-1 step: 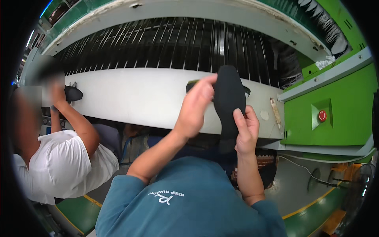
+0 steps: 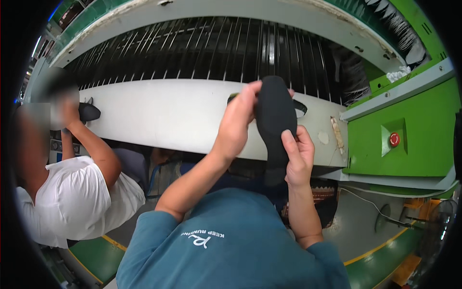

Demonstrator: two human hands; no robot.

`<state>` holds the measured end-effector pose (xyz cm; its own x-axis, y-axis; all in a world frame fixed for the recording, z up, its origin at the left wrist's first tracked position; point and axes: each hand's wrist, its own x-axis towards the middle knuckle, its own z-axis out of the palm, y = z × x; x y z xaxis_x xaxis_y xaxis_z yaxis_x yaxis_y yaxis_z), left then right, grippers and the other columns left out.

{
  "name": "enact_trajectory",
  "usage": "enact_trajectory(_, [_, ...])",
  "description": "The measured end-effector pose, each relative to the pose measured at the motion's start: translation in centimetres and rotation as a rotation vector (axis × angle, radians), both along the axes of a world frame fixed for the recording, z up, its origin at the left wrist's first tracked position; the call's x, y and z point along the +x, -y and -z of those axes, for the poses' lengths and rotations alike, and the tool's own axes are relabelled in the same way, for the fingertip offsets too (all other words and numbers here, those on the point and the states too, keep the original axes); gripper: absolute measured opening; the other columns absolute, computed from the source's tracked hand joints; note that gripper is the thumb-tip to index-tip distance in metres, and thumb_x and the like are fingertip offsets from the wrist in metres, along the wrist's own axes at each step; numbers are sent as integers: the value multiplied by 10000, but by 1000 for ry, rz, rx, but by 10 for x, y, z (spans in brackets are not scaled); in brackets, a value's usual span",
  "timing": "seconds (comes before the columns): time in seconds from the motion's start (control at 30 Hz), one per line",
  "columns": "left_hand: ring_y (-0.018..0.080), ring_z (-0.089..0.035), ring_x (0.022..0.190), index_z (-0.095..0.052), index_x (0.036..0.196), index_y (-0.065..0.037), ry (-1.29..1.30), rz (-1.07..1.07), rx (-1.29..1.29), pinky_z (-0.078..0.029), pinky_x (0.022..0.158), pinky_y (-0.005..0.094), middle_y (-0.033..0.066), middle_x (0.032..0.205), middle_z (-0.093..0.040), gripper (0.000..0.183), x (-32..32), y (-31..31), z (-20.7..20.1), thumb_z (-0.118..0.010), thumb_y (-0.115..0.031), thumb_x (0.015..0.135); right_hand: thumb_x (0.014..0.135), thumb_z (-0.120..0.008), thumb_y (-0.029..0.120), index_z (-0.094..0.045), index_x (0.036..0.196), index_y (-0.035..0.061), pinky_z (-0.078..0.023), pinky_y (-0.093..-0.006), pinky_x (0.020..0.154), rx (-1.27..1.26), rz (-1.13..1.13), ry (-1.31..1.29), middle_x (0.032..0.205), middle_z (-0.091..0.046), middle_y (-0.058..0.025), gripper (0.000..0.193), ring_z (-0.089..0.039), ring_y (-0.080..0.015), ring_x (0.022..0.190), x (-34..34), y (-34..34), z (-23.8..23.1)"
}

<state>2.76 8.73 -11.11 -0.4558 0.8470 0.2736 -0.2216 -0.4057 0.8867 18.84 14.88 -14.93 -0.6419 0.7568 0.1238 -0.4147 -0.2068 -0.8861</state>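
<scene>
A flat black insole (image 2: 276, 108) is held up over the edge of the white table, its broad end away from me and its narrow end toward my body. My left hand (image 2: 236, 123) grips the upper left edge, with fingers passing behind it and a fingertip showing at the far right side. My right hand (image 2: 299, 154) pinches the narrower middle from the right, thumb on the face and fingers curled at the edge. On the table behind lies a dark item with a pale rim (image 2: 300, 109), mostly hidden by the insole and my hands.
The white table (image 2: 168, 115) runs along a bed of dark slats (image 2: 211, 53). At right stands a green machine housing (image 2: 370, 161) with a red stop button (image 2: 394, 139). A co-worker in a white shirt (image 2: 82, 202) handles a dark shoe-shaped piece (image 2: 89, 112) at left.
The insole and both hands have shifted slightly left. A left fingertip now shows past the insole's right edge, and more of the pale-rimmed item is visible.
</scene>
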Motion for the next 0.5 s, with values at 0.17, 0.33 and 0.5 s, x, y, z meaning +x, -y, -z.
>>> enact_trajectory(0.17, [373,-762,1044,-529,1472,123,285,213,123,-625,978,473,277,1176,-746,886,-11,-13,-2,-99,-590,1168,1142,-618,189,-671,1174,5,-468,-209,821,-50,-95,29,1029,-686,12,194,-574,-24,896,-9,13,8])
enact_trajectory(0.33, [323,-763,904,-591,1360,101,471,233,224,-645,868,439,220,1021,-737,817,-7,-10,15,-101,-529,1181,1162,-574,203,-642,1360,-24,-510,-253,989,-51,-140,-28,1269,-719,-65,309,-641,-70,1106,-15,13,15])
enact_trajectory(0.5, [288,-699,858,-620,1225,44,406,169,145,-606,834,410,206,952,-708,714,12,-9,16,-151,-494,1195,1159,-572,187,-504,1583,-61,-434,-328,1183,-7,-143,-22,1575,-569,-115,496,-549,-130,1380,-15,10,21])
